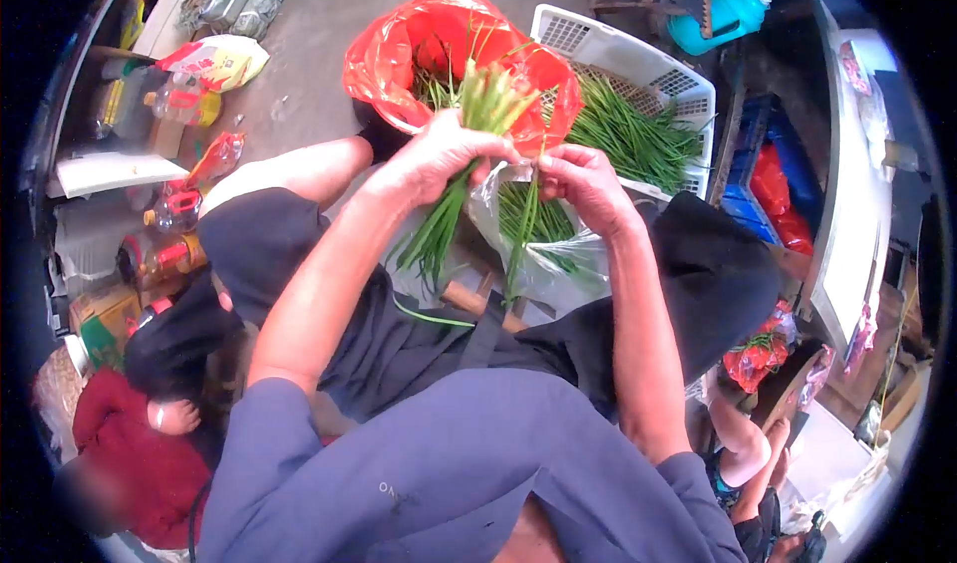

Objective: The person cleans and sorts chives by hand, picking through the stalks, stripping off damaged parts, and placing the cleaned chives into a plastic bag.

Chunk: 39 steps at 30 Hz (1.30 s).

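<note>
My left hand (439,159) is closed around a thick bunch of garlic chives (493,103), pale cut ends up and green leaves hanging toward my lap. Close beside it, my right hand (590,186) pinches a few thin chive stalks (525,226) between thumb and fingers; their leaves droop downward. Behind both hands stands a red plastic bag (384,65) with scraps and stalks inside. Under my right hand, a clear plastic bag (588,272) holds more chives. A white crate (551,27) at the right contains a loose heap of chives (638,135).
A teal jug (723,20) stands beyond the crate, and a blue crate (748,179) with red bags is at the right. Bottles (174,209) line the left side. A person in a red top (150,468) sits at lower left; another person's limbs (743,448) show at lower right.
</note>
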Tool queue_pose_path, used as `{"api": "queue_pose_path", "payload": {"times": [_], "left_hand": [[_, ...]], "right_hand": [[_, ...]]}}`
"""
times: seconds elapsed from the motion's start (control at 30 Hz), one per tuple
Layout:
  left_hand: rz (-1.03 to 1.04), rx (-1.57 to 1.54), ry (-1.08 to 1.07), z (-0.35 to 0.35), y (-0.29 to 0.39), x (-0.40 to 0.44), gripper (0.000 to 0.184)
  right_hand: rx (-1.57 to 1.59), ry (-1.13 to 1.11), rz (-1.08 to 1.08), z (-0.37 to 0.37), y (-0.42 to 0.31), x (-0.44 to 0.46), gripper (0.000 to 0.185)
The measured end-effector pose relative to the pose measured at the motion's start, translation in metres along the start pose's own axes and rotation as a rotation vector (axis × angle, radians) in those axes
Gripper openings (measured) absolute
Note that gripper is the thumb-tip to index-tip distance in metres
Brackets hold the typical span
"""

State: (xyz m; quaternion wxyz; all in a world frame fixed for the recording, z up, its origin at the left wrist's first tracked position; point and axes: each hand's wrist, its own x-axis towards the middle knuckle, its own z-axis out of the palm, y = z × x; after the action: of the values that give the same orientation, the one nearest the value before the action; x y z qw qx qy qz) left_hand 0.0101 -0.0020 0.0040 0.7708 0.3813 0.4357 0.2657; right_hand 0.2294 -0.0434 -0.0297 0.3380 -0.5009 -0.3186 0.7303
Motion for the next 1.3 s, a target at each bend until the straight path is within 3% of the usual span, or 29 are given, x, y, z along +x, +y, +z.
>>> {"api": "queue_pose_path", "payload": {"times": [0.07, 0.17, 0.63, 0.83, 0.93, 1.3], "left_hand": [[-0.013, 0.064, -0.143, 0.002, -0.014, 0.004, 0.025], [-0.004, 0.0, -0.189, 0.01, -0.024, 0.006, 0.026], [-0.062, -0.08, -0.183, 0.006, -0.023, 0.013, 0.037], [-0.04, -0.048, -0.032, 0.005, -0.024, 0.012, 0.02], [-0.046, -0.05, 0.052, 0.003, -0.027, 0.015, 0.015], [-0.021, -0.024, 0.084, 0.007, -0.024, 0.015, 0.018]], "right_hand": [[0.048, 0.012, -0.041, 0.005, -0.001, 0.0, 0.017], [0.104, 0.079, -0.107, 0.01, 0.0, 0.002, 0.017], [0.13, 0.282, -0.232, 0.014, 0.028, 0.018, 0.022], [0.145, 0.255, -0.204, 0.021, 0.022, 0.015, 0.024], [-0.025, 0.217, -0.197, 0.024, 0.021, 0.013, 0.022], [-0.024, 0.182, -0.23, 0.029, 0.019, 0.013, 0.021]]}}
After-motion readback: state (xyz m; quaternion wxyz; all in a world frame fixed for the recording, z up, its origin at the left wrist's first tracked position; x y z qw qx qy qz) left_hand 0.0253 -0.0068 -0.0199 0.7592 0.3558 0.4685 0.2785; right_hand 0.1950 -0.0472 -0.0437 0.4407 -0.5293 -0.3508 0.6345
